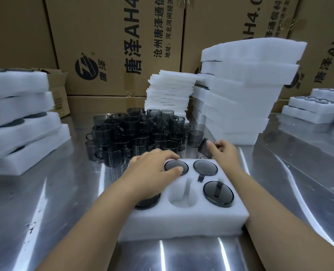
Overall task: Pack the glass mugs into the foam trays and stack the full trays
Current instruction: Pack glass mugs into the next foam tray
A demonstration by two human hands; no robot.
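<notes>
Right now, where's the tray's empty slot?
Head view, centre: slot in the tray front row, between the left mug under the left hand and the right mug.

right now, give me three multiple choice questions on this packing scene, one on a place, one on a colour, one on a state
1. Where is the empty pocket in the front foam tray?
A) near row, middle
B) far row, right
C) near row, right

2. What colour are the loose mugs?
A) pink
B) smoky grey
C) green

3. What is the right hand doing?
A) lying flat on the table
B) lifting a tray
C) holding a mug

Answers:
1 A, bare white foam shows between two filled pockets.
2 B, the pile is dark and see-through.
3 C, its fingers curl round a tilted mug.
</notes>
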